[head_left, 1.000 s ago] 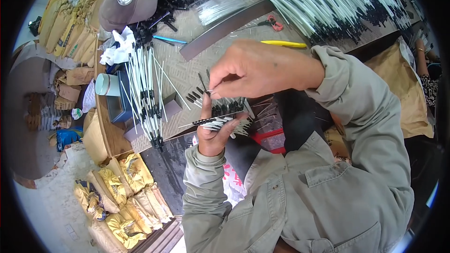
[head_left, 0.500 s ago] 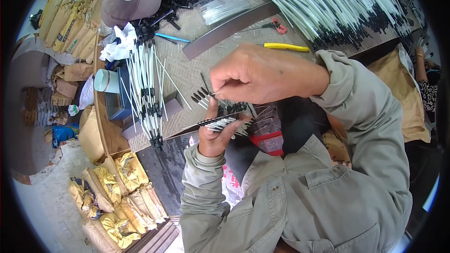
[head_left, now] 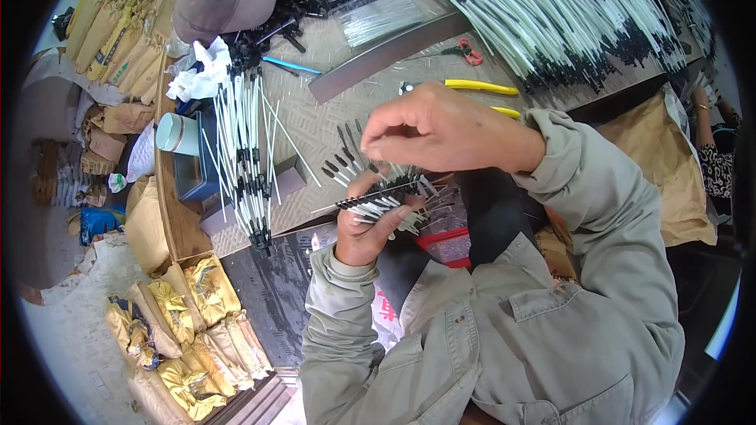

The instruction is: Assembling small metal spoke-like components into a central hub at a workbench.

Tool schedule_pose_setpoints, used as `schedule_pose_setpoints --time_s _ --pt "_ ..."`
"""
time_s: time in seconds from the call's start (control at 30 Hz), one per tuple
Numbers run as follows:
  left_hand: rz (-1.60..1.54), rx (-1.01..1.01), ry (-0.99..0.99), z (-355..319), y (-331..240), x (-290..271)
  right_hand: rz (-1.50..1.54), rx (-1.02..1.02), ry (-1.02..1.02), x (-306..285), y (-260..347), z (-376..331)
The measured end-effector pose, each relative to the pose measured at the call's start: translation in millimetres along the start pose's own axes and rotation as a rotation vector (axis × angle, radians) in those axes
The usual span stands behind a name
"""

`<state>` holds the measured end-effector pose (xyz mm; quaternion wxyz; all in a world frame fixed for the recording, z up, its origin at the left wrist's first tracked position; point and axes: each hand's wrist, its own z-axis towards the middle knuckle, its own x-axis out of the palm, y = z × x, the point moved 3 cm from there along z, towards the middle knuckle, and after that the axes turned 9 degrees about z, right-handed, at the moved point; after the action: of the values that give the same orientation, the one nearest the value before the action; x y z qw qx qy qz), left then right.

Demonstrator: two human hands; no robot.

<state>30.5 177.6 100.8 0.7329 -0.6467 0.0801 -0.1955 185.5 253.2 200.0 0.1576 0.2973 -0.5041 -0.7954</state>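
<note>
My left hand (head_left: 364, 240) is wrapped round a bundle of thin white sticks with black ends (head_left: 378, 208). Several black tips fan out past its fingers on the far side, and a dark strip with thin wire-like ends lies across the bundle. Just above it hovers my right hand (head_left: 453, 129), thumb and forefinger pinched together near the black tips. Anything in that pinch is too small or hidden to make out.
Yellow-handled pliers (head_left: 480, 86) and red-handled scissors (head_left: 470, 52) lie beyond my right hand. A bar (head_left: 390, 56) and a tray of thin clear rods (head_left: 382, 19) are further back. Loose white sticks (head_left: 244, 149) lie left, a large pile (head_left: 551, 15) far right, a cap (head_left: 224, 3) far left.
My right hand has drawn slightly up from my left forefinger, its fingertips now apart from it. More black tips show fanned out above the bundle, and more of the pliers is uncovered.
</note>
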Motion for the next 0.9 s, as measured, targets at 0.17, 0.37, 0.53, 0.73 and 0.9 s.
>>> schedule_pose_setpoints --time_s 0.17,0.37,0.53,0.73,0.9 --pt "-0.006 0.0 -0.022 4 -1 5 0.147 0.042 0.073 -6 -11 3" --pt "0.001 -0.001 -0.043 7 3 8 0.252 0.314 0.034 -27 4 -18" --pt "0.01 0.02 -0.045 3 -1 5 0.157 0.228 -0.187 -76 -50 -26" --pt "0.009 -0.024 -0.059 -6 -4 1 -0.899 0.157 -0.212 -95 -111 -15" --pt "0.034 -0.023 -0.064 -3 -4 1 -1.109 -0.118 -0.149 -78 -113 -2"
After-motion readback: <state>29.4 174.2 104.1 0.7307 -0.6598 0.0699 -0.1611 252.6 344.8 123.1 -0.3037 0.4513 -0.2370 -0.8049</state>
